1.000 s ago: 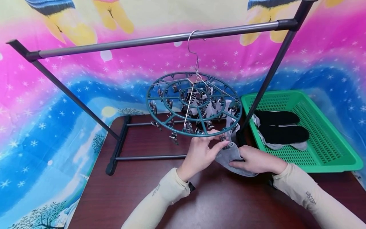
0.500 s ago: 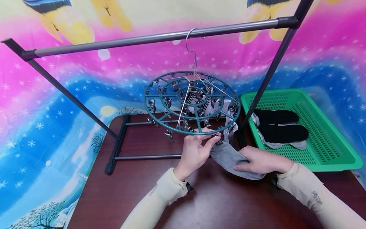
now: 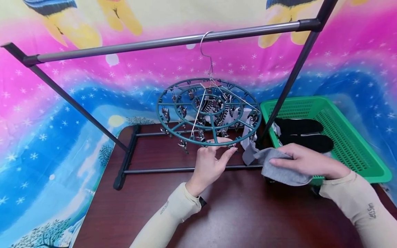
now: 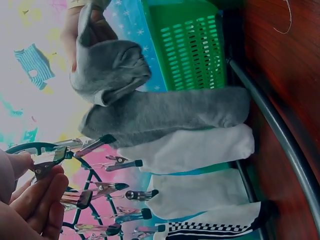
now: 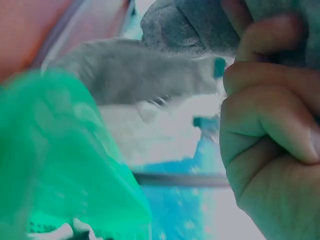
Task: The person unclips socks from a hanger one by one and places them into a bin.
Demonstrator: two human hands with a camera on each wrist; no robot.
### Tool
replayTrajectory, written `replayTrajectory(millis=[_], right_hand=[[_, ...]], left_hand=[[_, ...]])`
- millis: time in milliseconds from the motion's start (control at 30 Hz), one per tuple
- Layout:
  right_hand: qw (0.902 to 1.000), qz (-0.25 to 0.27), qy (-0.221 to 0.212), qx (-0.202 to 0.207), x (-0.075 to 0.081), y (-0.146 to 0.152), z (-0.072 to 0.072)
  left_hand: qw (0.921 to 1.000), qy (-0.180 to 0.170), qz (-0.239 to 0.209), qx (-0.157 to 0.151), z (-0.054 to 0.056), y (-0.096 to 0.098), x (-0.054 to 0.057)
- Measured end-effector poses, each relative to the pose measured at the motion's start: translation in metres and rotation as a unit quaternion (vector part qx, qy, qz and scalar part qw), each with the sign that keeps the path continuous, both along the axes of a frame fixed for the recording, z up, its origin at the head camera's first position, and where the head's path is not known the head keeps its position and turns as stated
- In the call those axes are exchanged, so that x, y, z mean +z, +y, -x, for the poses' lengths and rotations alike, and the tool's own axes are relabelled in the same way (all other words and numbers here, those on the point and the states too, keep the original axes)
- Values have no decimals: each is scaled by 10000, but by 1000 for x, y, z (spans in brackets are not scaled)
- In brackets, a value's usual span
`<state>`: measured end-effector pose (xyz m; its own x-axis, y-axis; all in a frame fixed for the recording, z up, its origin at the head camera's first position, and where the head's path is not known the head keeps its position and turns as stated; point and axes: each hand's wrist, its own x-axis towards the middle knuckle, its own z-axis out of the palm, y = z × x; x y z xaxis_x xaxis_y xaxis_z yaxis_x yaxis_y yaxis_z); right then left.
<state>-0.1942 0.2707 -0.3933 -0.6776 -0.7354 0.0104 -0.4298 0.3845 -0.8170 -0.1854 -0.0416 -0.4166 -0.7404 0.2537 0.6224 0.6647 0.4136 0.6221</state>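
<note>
My left hand (image 3: 209, 163) is at the front rim of a round green clip hanger (image 3: 214, 128), pinching one of its metal clips (image 4: 47, 164) between thumb and fingers. No cloth sits in that clip. To the right, my right hand (image 3: 305, 160) grips a loose grey sock (image 3: 285, 172), held apart from the clip. Behind it, another grey sock (image 4: 165, 114) hangs from the hanger. Beside that hang a white sock (image 4: 192, 149), a second white sock (image 4: 200, 192) and a checkered sock (image 4: 205, 225).
The hanger's hook is over the top bar (image 3: 167, 42) of a dark metal rack standing on a brown table (image 3: 235, 213). At right, a green basket (image 3: 369, 168) holds black-soled socks (image 3: 307, 142). A printed cloth (image 3: 155, 65) forms the backdrop.
My right hand has drawn the grey sock away from the clip to the right, toward the basket. My left hand stays at the hanger's rim with the clip.
</note>
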Motion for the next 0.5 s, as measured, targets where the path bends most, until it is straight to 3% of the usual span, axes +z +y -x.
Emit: replayTrajectory(millis=[100,167,333,500], right_hand=[[9988,-26,317,-374,8,16,2],[9967,-63,302,-745,14,27,2],[9891,60,-49,-1471,22,51,6],[9816,296,-394,-1843,18,67,24]], left_hand=[[10000,-37,-22,24,0,-1,0],[10000,-48,-46,28,0,-1,0],[9999,-6,-106,56,-1,-2,0],[9999,44,-106,69,-1,-2,-1]])
